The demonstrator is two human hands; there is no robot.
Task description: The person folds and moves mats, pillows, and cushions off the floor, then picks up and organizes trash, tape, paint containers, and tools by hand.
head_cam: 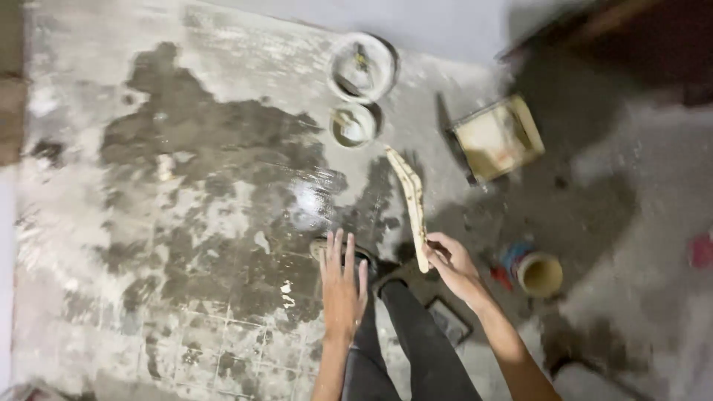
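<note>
The right hand is clamped round the lower end of a long, flat wooden stick caked w/ pale plaster or paint; the stick angles up and away from the person, its far tip pointing toward the two round containers, and it looks lifted off the floor rather than resting on it, tho that's hard to tell for sure. The left hand is empty, fingers spread and straight, held flat out over the floor near the person's shoe; whether the palm touches anything can't be told. The two hands are apart, w/ the dark-trousered legs between and below them. As for progress, judging only by how things lie: the tiled floor is a patchwork, w/ big dark wet-looking areas in the middle, a shiny spot near centre, and pale smeared coating round the edges, so coverage looks partial and uneven, maybe about halfway, w/ plenty of bare patches left. A large white bucket and a smaller white tub sit at the far side, just beside each other, both seemingly holding some material. A rectangular tray lies further right, and a small can w/ a blue band stands near the right forearm, well apart from the buckets.
</note>
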